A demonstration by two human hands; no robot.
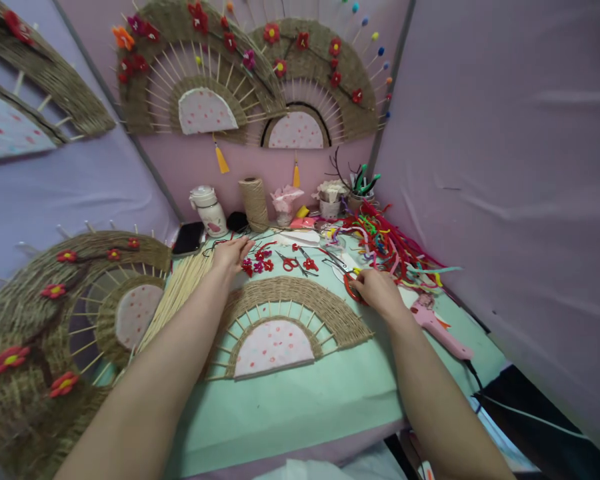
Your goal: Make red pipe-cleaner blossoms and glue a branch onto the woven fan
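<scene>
My left hand (233, 253) reaches over the back of the table, fingers closed around a thin dark twig-like stem (270, 233). Right beside it lie small red and magenta flowers (263, 262). My right hand (379, 291) is curled on the red-and-yellow handles of a pair of scissors (350, 285), whose dark blades point to the back left. Between the hands are a second pair of red scissors (289, 264) and a dark twig with red flowers (309, 263). Nearer to me, a woven twine fan (300, 288) with a spotted half-round centre (274, 350) lies flat.
A pile of coloured pipe cleaners (385, 237) and a pink glue gun (440, 330) lie on the right. Pale sticks (180, 287), a phone (189, 238), a white bottle (209, 212) and a twine spool (254, 203) are at the back left. Finished fans (325, 87) hang behind.
</scene>
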